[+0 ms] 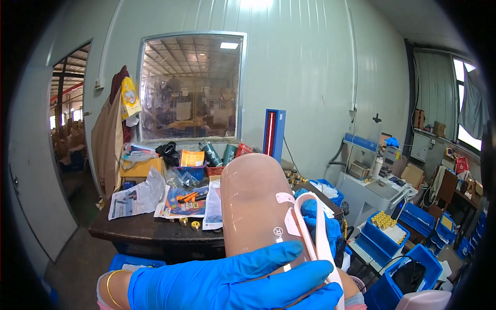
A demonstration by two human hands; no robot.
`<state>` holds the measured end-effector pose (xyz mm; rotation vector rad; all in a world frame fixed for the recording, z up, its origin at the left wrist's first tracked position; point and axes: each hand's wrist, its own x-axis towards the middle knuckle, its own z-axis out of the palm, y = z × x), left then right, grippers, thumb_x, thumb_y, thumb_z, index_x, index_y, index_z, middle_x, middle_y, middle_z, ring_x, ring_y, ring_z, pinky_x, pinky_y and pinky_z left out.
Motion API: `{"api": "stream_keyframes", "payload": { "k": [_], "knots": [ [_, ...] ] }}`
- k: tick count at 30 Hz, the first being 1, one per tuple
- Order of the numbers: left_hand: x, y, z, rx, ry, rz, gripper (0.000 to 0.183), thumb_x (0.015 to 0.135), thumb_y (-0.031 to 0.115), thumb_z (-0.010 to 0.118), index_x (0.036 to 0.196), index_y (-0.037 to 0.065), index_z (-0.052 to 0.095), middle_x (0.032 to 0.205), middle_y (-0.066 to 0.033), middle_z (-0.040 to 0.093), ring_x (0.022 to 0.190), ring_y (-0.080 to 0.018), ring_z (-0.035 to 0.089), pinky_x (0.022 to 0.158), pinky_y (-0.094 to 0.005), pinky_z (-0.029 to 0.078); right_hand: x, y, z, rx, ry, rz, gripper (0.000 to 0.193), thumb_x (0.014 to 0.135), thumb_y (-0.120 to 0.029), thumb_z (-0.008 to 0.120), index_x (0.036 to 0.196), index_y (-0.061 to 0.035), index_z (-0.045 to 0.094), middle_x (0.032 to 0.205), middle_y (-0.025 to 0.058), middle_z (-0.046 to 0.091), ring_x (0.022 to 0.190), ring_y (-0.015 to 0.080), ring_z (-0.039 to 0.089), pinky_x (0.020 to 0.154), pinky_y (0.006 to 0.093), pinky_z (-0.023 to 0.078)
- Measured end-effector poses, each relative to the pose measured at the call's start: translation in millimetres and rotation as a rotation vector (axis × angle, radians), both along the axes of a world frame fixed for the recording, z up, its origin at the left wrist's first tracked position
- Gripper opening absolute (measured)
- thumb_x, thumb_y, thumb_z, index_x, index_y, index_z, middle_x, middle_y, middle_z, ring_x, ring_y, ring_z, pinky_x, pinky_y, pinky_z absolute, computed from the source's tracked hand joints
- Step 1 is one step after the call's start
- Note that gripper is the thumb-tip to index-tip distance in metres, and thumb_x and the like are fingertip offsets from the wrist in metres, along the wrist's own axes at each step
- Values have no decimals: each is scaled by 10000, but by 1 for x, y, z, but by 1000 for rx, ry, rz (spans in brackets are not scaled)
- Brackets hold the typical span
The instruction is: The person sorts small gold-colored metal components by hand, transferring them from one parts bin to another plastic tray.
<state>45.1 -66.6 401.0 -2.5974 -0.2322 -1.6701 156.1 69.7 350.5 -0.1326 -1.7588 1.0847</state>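
Head view: left hand (232, 281) fingers wrap the jug (256, 206); right hand (320, 222), mostly hidden behind the jug, seemingly grips its handle (318, 232).

Head view, facing forward, hands (232, 281) close below.

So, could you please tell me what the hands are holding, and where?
A pinkish translucent plastic jug: left hand wraps its lower body; right hand grips the far side by the handle.
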Motion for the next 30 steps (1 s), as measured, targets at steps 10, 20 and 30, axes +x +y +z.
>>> {"api": "stream_keyframes", "payload": {
  "k": [10, 20, 30],
  "knots": [
    [-1, 18, -6, 197, 78, 254, 438, 587, 313, 768, 990, 213, 629, 1019, -112, 579, 923, -292, 601, 811, -450, 458, 9, 9, -8, 160, -37, -178, 494, 876, -335, 469, 1209, 29, 446, 1083, 165, 569, 944, 234, 583, 830, 316, 462],
    [2, -19, 18, -130, 85, 206, 446, 560, 321, 770, 976, 224, 642, 1002, -113, 540, 858, -323, 594, 684, -449, 481, 0, 17, -11, 332, -55, -205, 491, 878, -326, 480, 1227, 17, 434, 1097, 174, 558, 966, 267, 584, 854, 346, 463],
    [-26, 10, 43, 199, 483, 194, 490, 562, 283, 772, 1031, 260, 630, 993, -126, 534, 829, -331, 591, 626, -453, 476, -2, 21, -12, 298, -20, -178, 490, 887, -333, 463, 1225, 21, 438, 1095, 172, 564, 975, 260, 582, 860, 341, 459]
  ]
}}
